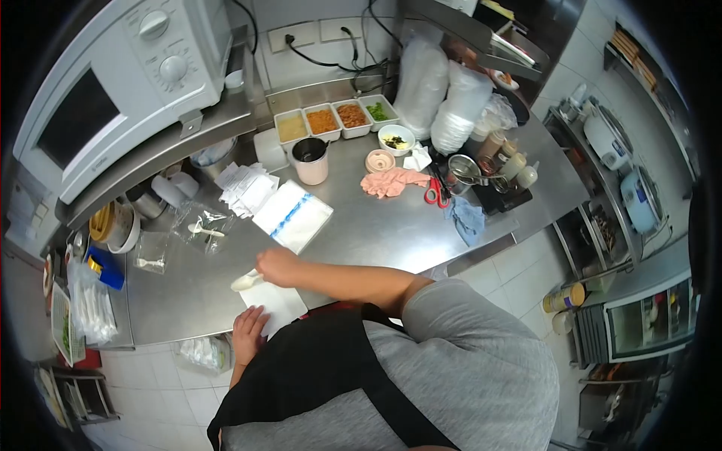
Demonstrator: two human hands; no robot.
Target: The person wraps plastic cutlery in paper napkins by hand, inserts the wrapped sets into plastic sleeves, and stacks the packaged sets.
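Observation:
My right hand (pixel 277 268) is closed around the handle of a white soup spoon (pixel 244 282), whose bowl points left, just over the counter. Below it, a white paper napkin (pixel 277 307) lies near the counter's front edge. My left hand (pixel 249 331) rests on the napkin's left side, its fingers laid out along the paper. Just beyond my right hand is a stack of white napkins with a blue band (pixel 297 218). Clear plastic bags, one with a spoon (pixel 207 229) in it, lie to the left.
Along the back stand white tubs of chopped food (pixel 351 119), a pink canister (pixel 310 169) and tall sleeves of plastic lids or bowls (pixel 455 105). Red-handled scissors (pixel 435 192), a pink cloth (pixel 392 182) and a blue cloth (pixel 465 220) lie right. A microwave (pixel 98 98) overhangs the left.

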